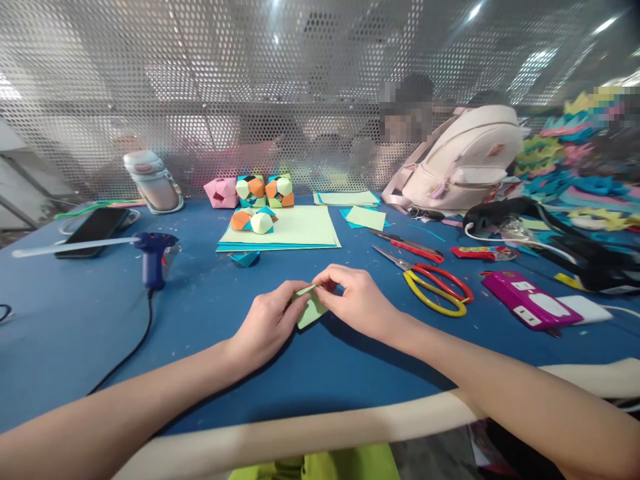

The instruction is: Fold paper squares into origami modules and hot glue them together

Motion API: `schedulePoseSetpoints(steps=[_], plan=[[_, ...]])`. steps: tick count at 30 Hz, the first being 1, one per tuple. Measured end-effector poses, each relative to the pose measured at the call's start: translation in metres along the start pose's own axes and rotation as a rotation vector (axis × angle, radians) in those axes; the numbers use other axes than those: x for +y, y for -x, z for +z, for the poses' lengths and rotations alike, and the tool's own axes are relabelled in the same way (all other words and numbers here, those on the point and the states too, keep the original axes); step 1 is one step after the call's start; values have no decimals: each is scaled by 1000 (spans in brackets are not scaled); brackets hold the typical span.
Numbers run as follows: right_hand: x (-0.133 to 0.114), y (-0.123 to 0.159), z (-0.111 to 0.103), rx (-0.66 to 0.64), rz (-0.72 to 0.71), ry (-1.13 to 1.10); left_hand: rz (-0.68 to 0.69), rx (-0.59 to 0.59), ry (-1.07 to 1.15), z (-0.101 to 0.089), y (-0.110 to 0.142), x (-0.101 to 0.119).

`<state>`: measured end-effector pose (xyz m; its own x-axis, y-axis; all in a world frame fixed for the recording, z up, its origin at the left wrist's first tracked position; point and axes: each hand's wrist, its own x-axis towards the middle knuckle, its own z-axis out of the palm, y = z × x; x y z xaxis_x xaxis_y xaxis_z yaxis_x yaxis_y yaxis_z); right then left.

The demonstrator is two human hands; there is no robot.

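Note:
A small folded piece of light green paper (311, 309) lies between both my hands on the blue table (200, 347). My left hand (267, 325) pinches its left side with closed fingers. My right hand (353, 298) pinches its upper right edge, fingers pressed together. Part of the paper is hidden under the fingers.
Behind the hands lie a stack of green and blue sheets (295, 230) with folded paper cubes (253, 220), more cubes (250, 189), a blue glue gun (153, 257), a black phone (93, 230), two scissors (435, 283), a magenta phone case (530, 300), a pink backpack (465, 160). A person sits behind the mesh.

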<state>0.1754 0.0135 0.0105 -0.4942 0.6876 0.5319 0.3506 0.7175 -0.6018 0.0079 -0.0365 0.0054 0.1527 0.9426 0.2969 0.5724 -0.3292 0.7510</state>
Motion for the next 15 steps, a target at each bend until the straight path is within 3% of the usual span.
schedulePoseSetpoints(steps=[15], plan=[[2,1,0,-40,2,16,-2,-49,56,-7,-6,-7]])
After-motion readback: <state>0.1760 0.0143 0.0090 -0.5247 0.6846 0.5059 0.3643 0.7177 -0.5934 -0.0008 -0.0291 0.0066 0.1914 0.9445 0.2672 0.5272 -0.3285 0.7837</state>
